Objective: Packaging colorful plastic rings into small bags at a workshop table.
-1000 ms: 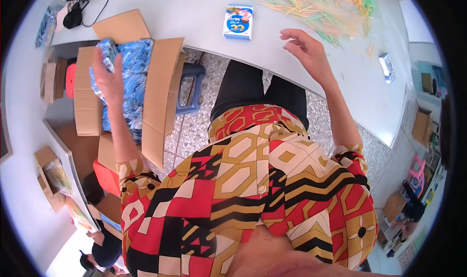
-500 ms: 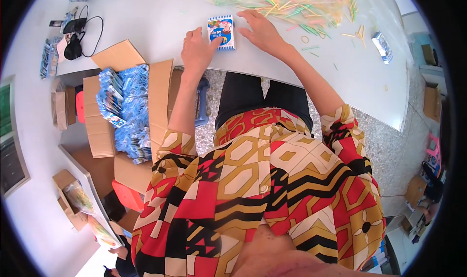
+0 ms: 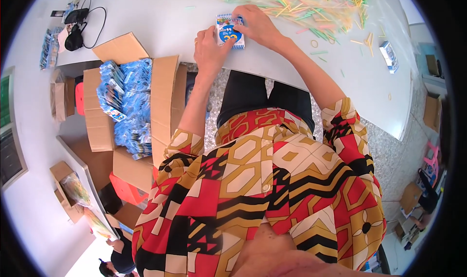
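Note:
A small blue-and-white printed packet (image 3: pixel 225 36) lies flat on the white table in front of me, near its edge. My left hand (image 3: pixel 210 52) is at its left and lower side, fingers bent along the edge and thumb laid across the front. From the upper right my right hand (image 3: pixel 258 27) closes on the packet's right side, with its thumb on the face and its fingers curled at the top corner. Both hands cover parts of the packet, so its underside and right edge are hidden.
An open cardboard box (image 3: pixel 165 102) full of blue packets (image 3: pixel 136 92) stands left, below table level. Many thin coloured sticks (image 3: pixel 311 9) lie on clear plastic at the far right. Another small box-shaped pack (image 3: pixel 388 57) sits at right; a black corded item (image 3: pixel 74 42) lies far left.
My right hand has moved in from beside the packet and now grips its right side. The left hand stays on it. The view has shifted slightly.

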Tool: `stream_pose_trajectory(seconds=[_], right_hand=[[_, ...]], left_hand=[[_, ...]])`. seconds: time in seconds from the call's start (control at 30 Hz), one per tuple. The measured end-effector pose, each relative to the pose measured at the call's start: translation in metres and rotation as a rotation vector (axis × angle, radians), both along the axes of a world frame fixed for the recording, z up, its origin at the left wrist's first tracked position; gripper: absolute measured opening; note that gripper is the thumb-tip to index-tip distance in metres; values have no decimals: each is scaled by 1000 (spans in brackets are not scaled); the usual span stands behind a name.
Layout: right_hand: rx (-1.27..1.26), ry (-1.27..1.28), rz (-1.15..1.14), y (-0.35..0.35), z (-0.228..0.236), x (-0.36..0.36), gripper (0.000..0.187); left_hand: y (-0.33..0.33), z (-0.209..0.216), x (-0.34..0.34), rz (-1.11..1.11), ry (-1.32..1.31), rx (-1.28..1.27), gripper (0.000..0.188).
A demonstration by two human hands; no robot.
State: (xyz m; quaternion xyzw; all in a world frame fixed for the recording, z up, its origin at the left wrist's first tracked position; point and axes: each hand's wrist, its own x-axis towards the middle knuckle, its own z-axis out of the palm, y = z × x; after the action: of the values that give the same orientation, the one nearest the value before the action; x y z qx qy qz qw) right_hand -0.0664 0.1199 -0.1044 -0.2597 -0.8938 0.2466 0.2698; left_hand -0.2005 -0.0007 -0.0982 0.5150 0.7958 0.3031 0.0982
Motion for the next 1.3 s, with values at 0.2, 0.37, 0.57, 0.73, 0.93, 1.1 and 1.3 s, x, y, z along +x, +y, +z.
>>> stream_pose_trajectory(seconds=[0.2, 0.37, 0.57, 0.73, 0.93, 1.1, 1.3], right_hand=[[-263, 30, -77, -2, 2, -10, 38], [82, -34, -141, 14, -12, -17, 39], [184, -78, -82, 6, 6, -11, 34], [274, 28, -60, -5, 4, -9, 29], [-158, 143, -100, -23, 14, -15, 21], [-266, 325, 24, -15, 20, -8, 15], [-564, 267, 209, -12, 63, 27, 14]], left_hand=[[0, -1, -2, 3, -23, -3, 65], [0, -2, 0, 12, -35, -9, 65], [-2, -4, -1, 4, -16, 35, 63], [0, -5, 1, 8, 0, 41, 62], [2, -7, 0, 23, 15, 28, 63], [2, -1, -3, -1, -42, 6, 62], [3, 49, -4, -449, -898, 117, 42]])
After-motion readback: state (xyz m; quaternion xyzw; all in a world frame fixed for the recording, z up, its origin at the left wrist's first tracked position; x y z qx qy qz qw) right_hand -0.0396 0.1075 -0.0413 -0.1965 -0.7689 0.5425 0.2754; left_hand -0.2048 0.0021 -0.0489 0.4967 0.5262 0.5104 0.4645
